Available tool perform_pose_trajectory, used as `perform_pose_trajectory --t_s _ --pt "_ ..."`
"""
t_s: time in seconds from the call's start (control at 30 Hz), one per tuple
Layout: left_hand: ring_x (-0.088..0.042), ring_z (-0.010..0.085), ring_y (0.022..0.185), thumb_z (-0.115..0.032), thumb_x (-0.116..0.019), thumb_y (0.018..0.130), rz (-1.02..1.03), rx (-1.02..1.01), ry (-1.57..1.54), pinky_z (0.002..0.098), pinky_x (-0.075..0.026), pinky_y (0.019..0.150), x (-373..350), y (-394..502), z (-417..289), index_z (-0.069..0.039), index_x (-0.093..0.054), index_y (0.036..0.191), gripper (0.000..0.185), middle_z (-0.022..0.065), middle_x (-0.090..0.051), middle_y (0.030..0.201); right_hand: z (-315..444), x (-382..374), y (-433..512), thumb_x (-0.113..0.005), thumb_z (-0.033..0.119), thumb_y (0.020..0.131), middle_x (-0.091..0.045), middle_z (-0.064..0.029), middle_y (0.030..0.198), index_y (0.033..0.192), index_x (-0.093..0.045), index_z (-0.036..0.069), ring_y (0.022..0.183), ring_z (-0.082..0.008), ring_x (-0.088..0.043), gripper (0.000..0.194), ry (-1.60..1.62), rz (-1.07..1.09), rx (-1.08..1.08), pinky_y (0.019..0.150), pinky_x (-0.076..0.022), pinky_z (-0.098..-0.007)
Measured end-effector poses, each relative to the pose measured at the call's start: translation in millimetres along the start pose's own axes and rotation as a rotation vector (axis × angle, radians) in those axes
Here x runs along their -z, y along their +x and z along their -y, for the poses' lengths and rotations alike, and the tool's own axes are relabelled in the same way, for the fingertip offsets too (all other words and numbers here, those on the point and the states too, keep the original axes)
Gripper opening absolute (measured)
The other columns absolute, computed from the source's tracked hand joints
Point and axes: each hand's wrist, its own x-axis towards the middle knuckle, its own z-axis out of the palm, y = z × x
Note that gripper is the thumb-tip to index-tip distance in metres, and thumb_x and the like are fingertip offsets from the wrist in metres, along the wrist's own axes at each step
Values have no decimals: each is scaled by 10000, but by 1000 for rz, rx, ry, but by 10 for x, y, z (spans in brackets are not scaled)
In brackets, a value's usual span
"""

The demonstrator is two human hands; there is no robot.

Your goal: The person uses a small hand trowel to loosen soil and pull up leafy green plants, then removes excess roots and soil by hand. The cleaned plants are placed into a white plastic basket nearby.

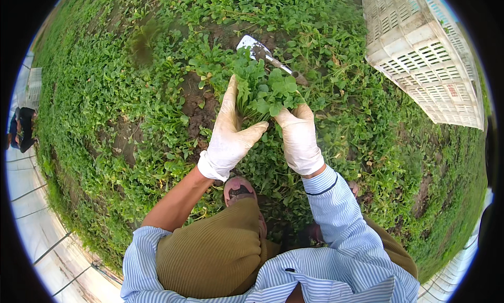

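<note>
A bunch of leafy greens (262,92) sits between my two hands, its stems gathered towards me and its leaves pointing away. My left hand (232,133), in a soiled white glove, cups the bunch's left side. Its fingers lie straight along the leaves, and the thumb spreads below the stems. On the other side my right hand (298,137), gloved too, has its bent fingers and thumb at the lower right of the bunch. The leaves partly cover its fingertips. Just beyond the greens, a hand trowel (262,53) with a soil-smeared metal blade lies on the ground.
Low leafy plants (153,90) cover the ground, with patches of bare soil (197,102) among them. White slatted plastic crates (417,55) stand at the right. A shoe (239,188) shows below my hands. Far left are another person (24,127) and a pale crate (34,86).
</note>
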Motion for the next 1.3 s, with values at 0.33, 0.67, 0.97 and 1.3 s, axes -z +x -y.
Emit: perform_pose_trajectory --t_s 0.33,0.67,0.97,1.3 --pt "-615 225 1104 -43 -577 983 -217 247 -591 485 -473 1019 137 49 82 -20 -458 1372 408 86 -637 1174 -118 130 -1 -606 19 954 -622 -93 1261 1271 -533 34 1185 -241 -598 325 300 -154 -96 1066 -478 -441" --pt "-570 298 1261 -32 -485 1004 -201 323 -427 601 -482 1021 -6 -76 109 -60 -420 1446 448 122 -562 1386 -301 212 -39 -563 -22 954 -650 -34 1200 1329 -543 48 1055 -150 -619 382 -2 -52 21 937 -510 -309" --pt "-622 184 973 57 -514 936 -170 155 196 284 -494 895 -88 -34 66 40 -559 1236 304 104 -654 1128 117 26 -106 -804 54 839 -657 -64 1189 1390 -488 43 1053 -153 -635 635 -65 126 -265 950 -515 -309" --pt "-603 326 1178 -16 -699 861 83 -450 643 369 -488 1013 -121 -74 -204 -46 -413 1501 701 208 -441 1489 2077 488 880 -640 253 979 -628 -237 1243 1216 -573 45 1152 -366 -638 322 651 141 97 995 -560 -539"
